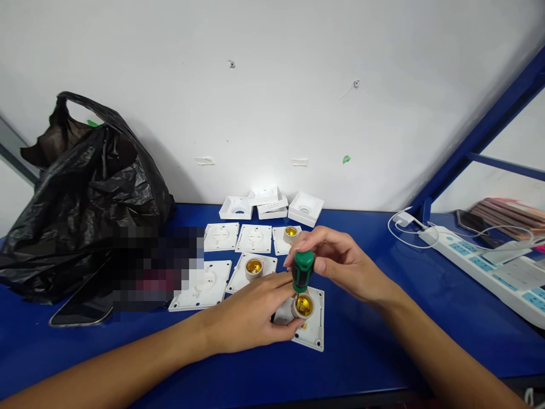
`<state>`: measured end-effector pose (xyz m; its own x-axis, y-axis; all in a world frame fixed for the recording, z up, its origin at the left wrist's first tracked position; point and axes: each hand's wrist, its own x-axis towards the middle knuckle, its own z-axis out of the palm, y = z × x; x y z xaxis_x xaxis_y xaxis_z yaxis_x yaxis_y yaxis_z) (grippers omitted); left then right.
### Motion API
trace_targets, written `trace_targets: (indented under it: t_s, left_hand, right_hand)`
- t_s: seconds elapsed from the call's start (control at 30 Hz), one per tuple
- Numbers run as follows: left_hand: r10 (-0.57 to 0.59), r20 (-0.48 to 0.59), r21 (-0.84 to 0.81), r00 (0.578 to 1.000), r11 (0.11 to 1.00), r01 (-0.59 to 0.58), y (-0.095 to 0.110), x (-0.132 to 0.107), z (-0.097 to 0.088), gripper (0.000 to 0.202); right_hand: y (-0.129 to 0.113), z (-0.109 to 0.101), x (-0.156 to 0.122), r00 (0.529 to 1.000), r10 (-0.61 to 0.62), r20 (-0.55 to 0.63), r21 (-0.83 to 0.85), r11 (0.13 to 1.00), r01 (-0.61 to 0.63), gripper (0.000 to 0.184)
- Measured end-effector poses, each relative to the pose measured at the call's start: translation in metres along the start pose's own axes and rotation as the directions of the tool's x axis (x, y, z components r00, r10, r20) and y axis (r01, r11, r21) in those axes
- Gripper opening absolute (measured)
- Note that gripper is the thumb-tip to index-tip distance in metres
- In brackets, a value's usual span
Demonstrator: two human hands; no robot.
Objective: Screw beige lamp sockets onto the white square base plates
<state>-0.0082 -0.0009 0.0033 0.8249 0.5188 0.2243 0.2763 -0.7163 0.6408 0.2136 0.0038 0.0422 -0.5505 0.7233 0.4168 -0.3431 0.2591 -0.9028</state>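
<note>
My right hand [347,267] grips a green-and-black screwdriver [303,274], shaft down by the gold-lined lampholder [304,307] my left hand [255,312] clasps, on its square white base plate [314,334] near the blue tabletop's [366,352] front edge. Behind, tape scraps [204,161] mark the white wall [276,108].

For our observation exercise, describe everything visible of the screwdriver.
The screwdriver has a stubby green and black handle, seemingly plastic or rubber, with a rounded green top. It stands nearly upright, shaft downward, held in the right hand by the socket on a white plate. Little shaft shows; its tip is unclear.
</note>
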Motion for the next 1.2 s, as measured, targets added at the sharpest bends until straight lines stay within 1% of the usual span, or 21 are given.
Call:
trace_targets:
  t_s: [0.13, 0.27, 0.47, 0.57, 0.7, 0.77, 0.87, 0.97, 1.07, 1.2]
  left_hand:
    - [0.004, 0.009, -0.025, 1.0, 1.0, -0.003, 0.0017, 0.0016, -0.0019, 0.019]
    - [0.0, 0.017, -0.012, 1.0, 1.0, 0.0, 0.0018, 0.0013, -0.0018, 0.021]
    - [-0.011, 0.017, 0.03, 1.0, 0.999, 0.011, 0.001, -0.0004, -0.0002, 0.014]
    - [-0.02, 0.019, 0.039, 1.0, 0.999, 0.019, 0.0006, -0.0009, 0.0002, 0.013]
    - [-0.005, 0.014, 0.034, 1.0, 0.999, 0.004, 0.0, -0.0008, 0.001, 0.013]
    - [0.003, 0.003, 0.027, 1.0, 1.0, -0.003, 0.0001, -0.0004, 0.0012, 0.015]
    - [0.014, 0.002, 0.007, 1.0, 1.0, -0.014, 0.0003, 0.0002, 0.001, 0.021]
    - [0.004, 0.013, 0.011, 1.0, 1.0, -0.005, -0.0002, 0.0001, 0.0008, 0.021]
    - [-0.004, 0.01, 0.035, 1.0, 0.999, 0.004, -0.0006, -0.0005, 0.0009, 0.016]
    - [-0.004, 0.008, 0.038, 1.0, 0.999, 0.004, 0.0006, -0.0008, 0.0005, 0.013]
  right_hand:
    - [-0.0004, 0.0006, 0.0028, 0.999, -0.04, -0.03, 0.0, 0.999, 0.04, 0.024]
    - [-0.0007, 0.0001, 0.0031, 0.998, -0.025, -0.06, -0.008, 1.0, 0.024, 0.021]
    - [-0.0024, -0.0004, -0.0001, 0.999, 0.037, 0.009, -0.02, 0.999, -0.037, 0.021]
    - [-0.0031, -0.0005, -0.0009, 0.998, 0.053, 0.017, -0.022, 0.998, -0.053, 0.022]
    - [-0.0023, 0.0001, -0.0001, 0.999, 0.031, 0.034, -0.03, 0.999, -0.03, 0.022]
    - [-0.0017, 0.0006, 0.0011, 1.0, -0.002, 0.025, -0.026, 1.0, 0.002, 0.023]
    - [-0.0014, 0.0009, 0.0025, 0.999, -0.034, -0.023, -0.032, 0.999, 0.033, 0.027]
    - [-0.0015, 0.0007, 0.0022, 0.999, 0.001, -0.048, -0.054, 0.999, -0.003, 0.024]
    - [-0.0017, 0.0005, 0.0007, 0.999, 0.042, 0.004, -0.048, 0.998, -0.041, 0.023]
    - [-0.0022, 0.0005, -0.0004, 0.998, 0.035, 0.061, -0.029, 0.999, -0.033, 0.024]
